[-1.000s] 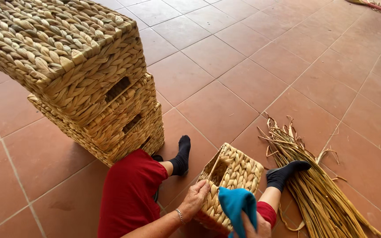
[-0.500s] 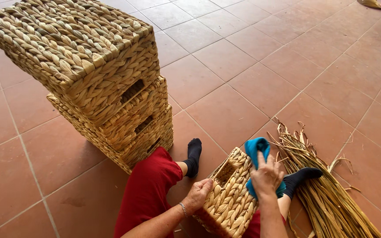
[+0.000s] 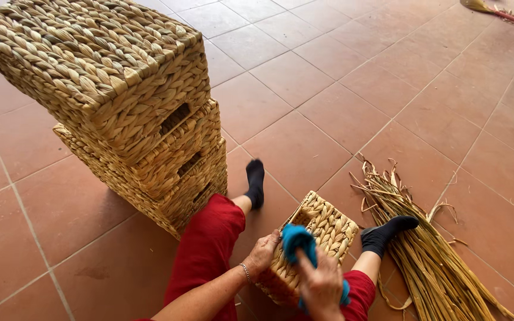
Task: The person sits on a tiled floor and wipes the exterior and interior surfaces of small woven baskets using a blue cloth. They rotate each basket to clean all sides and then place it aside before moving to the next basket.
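A small woven straw basket (image 3: pixel 328 229) lies on its side between my legs on the tiled floor. My left hand (image 3: pixel 263 254) grips its near left edge. My right hand (image 3: pixel 319 285) holds a blue cloth (image 3: pixel 297 239) and presses it onto the basket's upper side. I sit with red trousers and black socks, legs spread to either side of the basket.
A stack of three larger woven baskets (image 3: pixel 132 119) stands upside down at the left. A bundle of dried straw reeds (image 3: pixel 429 255) lies on the floor at the right, under my right foot. A broom (image 3: pixel 495 12) lies at the far top right.
My right hand with the blue cloth swept up over the basket's top and has come back down toward me. The left hand kept its hold on the basket's edge.
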### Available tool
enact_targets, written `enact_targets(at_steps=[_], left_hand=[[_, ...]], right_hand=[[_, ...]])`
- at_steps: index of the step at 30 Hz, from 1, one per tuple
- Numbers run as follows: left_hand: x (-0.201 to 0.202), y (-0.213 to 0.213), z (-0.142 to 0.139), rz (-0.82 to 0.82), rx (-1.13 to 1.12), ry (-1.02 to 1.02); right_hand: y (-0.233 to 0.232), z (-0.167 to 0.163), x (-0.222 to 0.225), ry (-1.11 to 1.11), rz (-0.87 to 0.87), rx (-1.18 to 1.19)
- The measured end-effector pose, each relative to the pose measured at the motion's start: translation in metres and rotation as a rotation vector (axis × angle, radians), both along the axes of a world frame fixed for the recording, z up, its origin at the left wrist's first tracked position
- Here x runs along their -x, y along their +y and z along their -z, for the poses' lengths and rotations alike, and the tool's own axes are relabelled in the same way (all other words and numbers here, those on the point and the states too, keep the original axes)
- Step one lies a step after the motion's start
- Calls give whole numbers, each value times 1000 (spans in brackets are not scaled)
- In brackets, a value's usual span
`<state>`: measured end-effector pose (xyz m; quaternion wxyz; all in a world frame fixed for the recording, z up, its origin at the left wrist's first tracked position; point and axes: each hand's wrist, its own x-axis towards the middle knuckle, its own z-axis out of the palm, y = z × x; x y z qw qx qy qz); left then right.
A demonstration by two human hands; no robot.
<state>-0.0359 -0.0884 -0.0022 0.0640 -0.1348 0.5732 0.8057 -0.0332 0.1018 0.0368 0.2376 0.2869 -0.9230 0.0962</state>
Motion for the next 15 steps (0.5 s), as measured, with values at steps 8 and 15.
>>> enact_targets(at_steps=[8,15], left_hand=[[-1,-2,-5,-17,-20,81],[3,-4,12,-61,-227,49]], right_hand=[[-15,-28,134,103,366,-97],[-8,26,18,119,63,-28]])
